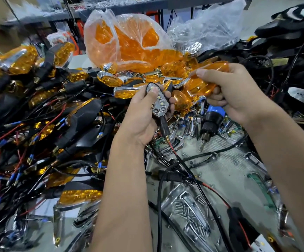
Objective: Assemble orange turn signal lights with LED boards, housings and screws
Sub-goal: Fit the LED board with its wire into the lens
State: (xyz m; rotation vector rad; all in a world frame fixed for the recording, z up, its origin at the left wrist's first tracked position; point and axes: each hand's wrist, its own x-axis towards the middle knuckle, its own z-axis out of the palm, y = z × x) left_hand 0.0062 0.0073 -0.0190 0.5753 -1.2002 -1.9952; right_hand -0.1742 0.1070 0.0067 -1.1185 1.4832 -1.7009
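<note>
A large heap of finished black-and-orange turn signals fills the left; one more is mid-assembly. The left hand grips a black housing with its LED reflector exposed, centre. The right hand pinches a translucent orange lens, unfitted; small silver screws wait nearby

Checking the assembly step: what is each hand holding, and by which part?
The left hand grips the black housing around its body, thumb on its LED face. The right hand pinches an orange lens by its edge.
</note>
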